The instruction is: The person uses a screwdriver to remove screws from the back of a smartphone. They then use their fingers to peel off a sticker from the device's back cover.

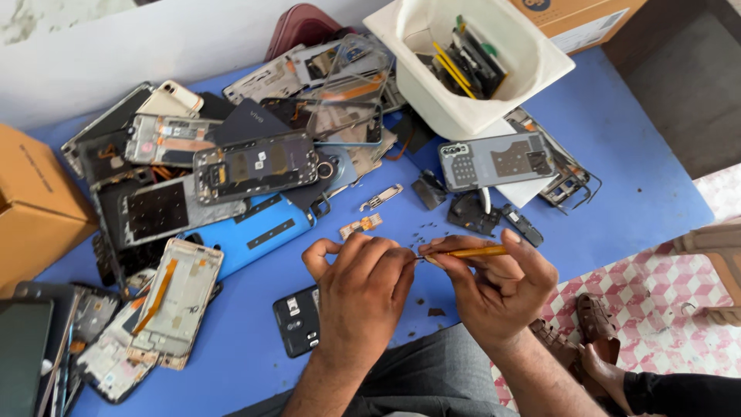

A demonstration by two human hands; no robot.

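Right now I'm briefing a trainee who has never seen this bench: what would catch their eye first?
Probably the heap of stripped phone frames and back covers spread over the left of the blue table. Next, the white tub of tools at the top. At bottom centre, the left hand pinches a small part while the right hand works it with a yellow-handled tool.

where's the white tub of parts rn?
Head view, top centre-right: the white tub sits on the blue table, behind a grey phone back.

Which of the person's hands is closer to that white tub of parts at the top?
The right hand, holding a yellow tool, lies almost straight below the white tub. The left hand is lower and further left of it.
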